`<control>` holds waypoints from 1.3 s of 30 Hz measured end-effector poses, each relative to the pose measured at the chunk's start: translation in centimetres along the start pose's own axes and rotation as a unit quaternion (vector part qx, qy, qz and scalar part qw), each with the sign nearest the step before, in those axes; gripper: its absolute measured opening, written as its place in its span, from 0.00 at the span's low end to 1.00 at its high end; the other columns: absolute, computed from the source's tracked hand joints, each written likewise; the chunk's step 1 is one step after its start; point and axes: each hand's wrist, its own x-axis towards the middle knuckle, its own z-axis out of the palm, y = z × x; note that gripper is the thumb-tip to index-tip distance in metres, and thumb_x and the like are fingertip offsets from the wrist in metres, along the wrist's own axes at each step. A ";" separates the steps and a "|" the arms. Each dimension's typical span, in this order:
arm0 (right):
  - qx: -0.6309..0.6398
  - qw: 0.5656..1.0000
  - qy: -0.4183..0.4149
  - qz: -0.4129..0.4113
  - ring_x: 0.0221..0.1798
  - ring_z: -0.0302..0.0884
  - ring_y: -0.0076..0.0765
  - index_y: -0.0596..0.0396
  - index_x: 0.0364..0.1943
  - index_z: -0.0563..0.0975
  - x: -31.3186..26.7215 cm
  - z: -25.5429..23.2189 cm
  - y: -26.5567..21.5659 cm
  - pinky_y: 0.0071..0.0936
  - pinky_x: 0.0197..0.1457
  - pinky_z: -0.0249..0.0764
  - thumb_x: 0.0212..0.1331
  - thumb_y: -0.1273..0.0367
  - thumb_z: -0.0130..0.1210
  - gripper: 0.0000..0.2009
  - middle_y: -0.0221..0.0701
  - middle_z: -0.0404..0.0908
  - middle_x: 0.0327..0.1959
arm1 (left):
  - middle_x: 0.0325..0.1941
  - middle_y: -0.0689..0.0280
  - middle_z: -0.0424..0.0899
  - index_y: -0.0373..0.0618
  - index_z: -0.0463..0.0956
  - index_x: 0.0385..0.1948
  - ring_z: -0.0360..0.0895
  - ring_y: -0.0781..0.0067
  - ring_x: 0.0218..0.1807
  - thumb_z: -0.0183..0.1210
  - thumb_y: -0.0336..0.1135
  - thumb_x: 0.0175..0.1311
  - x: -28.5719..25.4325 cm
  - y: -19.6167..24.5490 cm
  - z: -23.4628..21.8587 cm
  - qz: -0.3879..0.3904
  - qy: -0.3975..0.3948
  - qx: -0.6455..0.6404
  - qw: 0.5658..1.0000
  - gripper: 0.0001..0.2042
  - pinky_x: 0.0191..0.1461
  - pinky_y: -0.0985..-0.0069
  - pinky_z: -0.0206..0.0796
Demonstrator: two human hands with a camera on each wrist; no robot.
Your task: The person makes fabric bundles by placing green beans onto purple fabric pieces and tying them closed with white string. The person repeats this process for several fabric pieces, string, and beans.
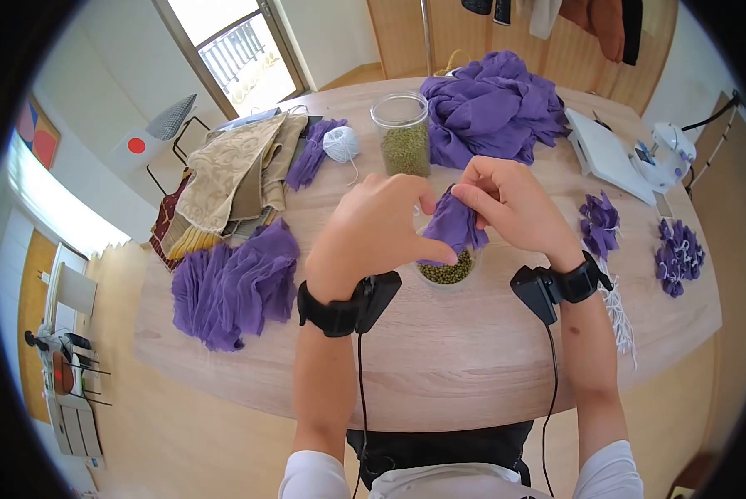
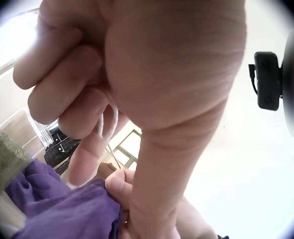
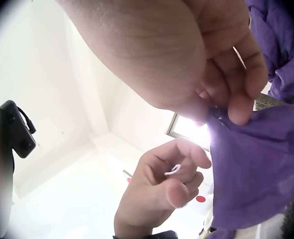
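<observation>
My right hand pinches the top edge of a small purple cloth piece, which hangs over a small clear tub of green beans. To its left is my left hand, thumb and index finger spread beside the cloth. The other fingers of that hand curl round a short loop of white string in the left wrist view, and the string also shows in the right wrist view. Whether the left thumb touches the cloth is hard to tell; in the right wrist view they look apart.
A tall clear jar of green beans stands behind the hands, near a big purple cloth heap. Left lie folded fabrics, purple pieces and a white yarn ball. Right are a sewing machine, purple bundles and cut strings.
</observation>
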 end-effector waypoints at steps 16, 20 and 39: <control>-0.035 0.985 -0.011 -0.168 0.27 0.73 0.30 0.60 0.40 0.77 0.0 0.5 -0.5 0.27 0.31 0.68 0.56 0.67 0.65 0.14 0.34 0.79 0.26 | 0.36 0.50 0.83 0.35 0.81 0.38 0.78 0.47 0.43 0.59 0.39 0.68 0.5 -0.3 -0.1 -0.019 0.055 -0.005 0.998 0.13 0.47 0.60 0.68; -0.085 0.989 -0.016 -0.122 0.25 0.70 0.31 0.62 0.35 0.77 0.1 -0.2 0.0 0.28 0.30 0.66 0.57 0.68 0.64 0.11 0.37 0.76 0.24 | 0.34 0.50 0.83 0.35 0.81 0.38 0.78 0.47 0.40 0.58 0.40 0.69 0.7 -1.2 0.1 -0.004 0.066 -0.009 0.998 0.14 0.45 0.60 0.67; 0.084 0.996 -0.009 -0.029 0.24 0.66 0.11 0.62 0.28 0.80 -0.4 -0.4 -1.7 0.16 0.26 0.62 0.65 0.66 0.61 0.12 0.19 0.73 0.19 | 0.17 0.59 0.61 0.30 0.72 0.25 0.56 0.72 0.21 0.54 0.41 0.73 1.1 -1.3 -1.1 0.043 0.091 -0.101 0.990 0.20 0.26 0.70 0.57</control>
